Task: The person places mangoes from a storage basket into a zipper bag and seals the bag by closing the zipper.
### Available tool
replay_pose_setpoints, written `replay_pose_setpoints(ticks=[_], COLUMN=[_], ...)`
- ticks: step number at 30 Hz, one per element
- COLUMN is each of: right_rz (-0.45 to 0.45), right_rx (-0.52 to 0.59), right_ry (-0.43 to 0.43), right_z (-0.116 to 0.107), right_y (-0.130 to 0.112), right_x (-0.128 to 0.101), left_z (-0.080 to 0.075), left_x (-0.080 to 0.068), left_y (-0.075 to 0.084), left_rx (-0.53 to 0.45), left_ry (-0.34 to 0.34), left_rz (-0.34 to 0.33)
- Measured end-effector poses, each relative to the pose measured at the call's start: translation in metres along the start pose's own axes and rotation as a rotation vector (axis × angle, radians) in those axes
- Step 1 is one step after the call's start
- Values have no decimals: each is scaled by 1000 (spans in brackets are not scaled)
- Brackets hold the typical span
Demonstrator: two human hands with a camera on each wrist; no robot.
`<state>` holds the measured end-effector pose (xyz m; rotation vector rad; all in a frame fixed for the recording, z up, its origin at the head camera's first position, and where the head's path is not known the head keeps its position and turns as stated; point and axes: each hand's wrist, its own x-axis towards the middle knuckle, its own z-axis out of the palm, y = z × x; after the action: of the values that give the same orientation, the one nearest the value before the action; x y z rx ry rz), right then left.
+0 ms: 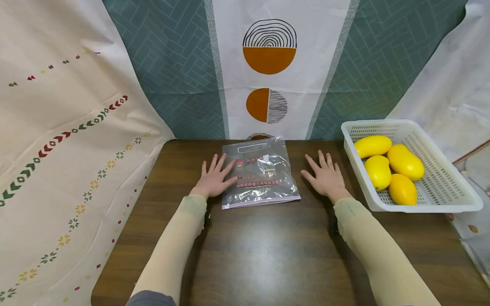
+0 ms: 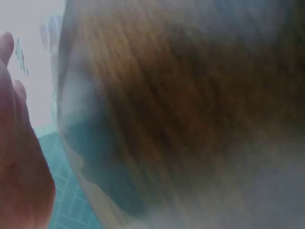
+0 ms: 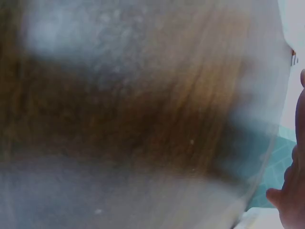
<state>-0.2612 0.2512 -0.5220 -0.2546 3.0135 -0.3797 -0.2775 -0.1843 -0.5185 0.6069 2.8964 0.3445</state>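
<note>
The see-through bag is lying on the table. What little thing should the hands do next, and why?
Maybe the left hand could pinch the pink strip of the see-through bag. The bag lies flat, the strip runs along its near edge, and this hand's spread fingers reach over the bag's side.

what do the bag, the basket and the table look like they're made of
Bag: likely thin, clear plastic film, glossy; it's see-through, with bright glints along its creases.
Basket: probably moulded white plastic, satin; regular small openings pierce its walls.
Table: wood or wood-look laminate, smooth; brown grain, soft sheen.
</note>
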Motion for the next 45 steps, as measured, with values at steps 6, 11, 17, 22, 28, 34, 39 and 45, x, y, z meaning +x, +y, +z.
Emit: replay_pose_setpoints(ticks=[6, 11, 17, 22, 28, 34, 39, 45], right_rz=[-6, -13, -24, -31, -62, -129, -173, -208], right_rx=[64, 97, 144, 184, 184, 176, 171, 173], right_ry=[14, 24, 25, 25, 32, 48, 71, 86], right_z=[-6, -11, -17, -20, -27, -33, -35, -39], right_y=[-5, -6, -12, -19, -29, -37, -39, -34], right_x=[0, -3, -11, -22, -41, -60, -72, -87], left_z=[-8, -9, -7, -4, 1, 3, 4, 9], left_x=[-5, -11, -25, -41, -58, -68, -74, -75], left_y=[7, 10, 17, 20, 26, 39, 50, 61], left_rx=[16, -2, -15, -26, -75, -103, -100, -47], left_ry=[59, 57, 90, 136, 170, 177, 200, 281], left_rz=[69, 88, 144, 192, 206, 203, 205, 233])
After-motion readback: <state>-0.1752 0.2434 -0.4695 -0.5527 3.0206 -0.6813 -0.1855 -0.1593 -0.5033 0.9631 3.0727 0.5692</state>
